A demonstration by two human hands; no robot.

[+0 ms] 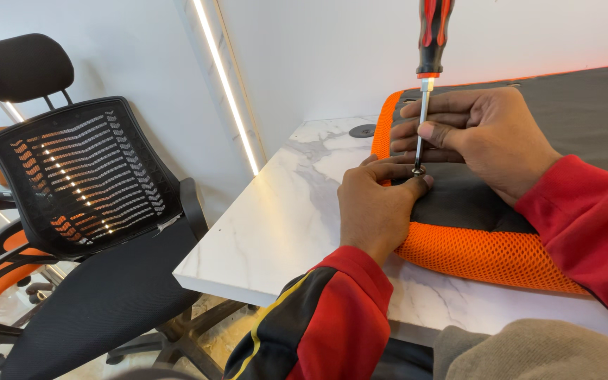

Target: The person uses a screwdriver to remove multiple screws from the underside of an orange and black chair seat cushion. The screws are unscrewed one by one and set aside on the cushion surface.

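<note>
Right of centre in the frame, the right hand (490,137) is pinching the upright screwdriver (427,70) by its shaft, steadying its tip, while the left hand (378,204), fingers curled, is pressing a screw (419,171) against the orange-edged seat cushion (487,257).

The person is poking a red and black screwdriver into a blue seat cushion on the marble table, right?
Not quite: the seat cushion is orange with a dark underside, not blue. The head view shows it on the marble table, with the red and black screwdriver upright on it between both hands.
</note>
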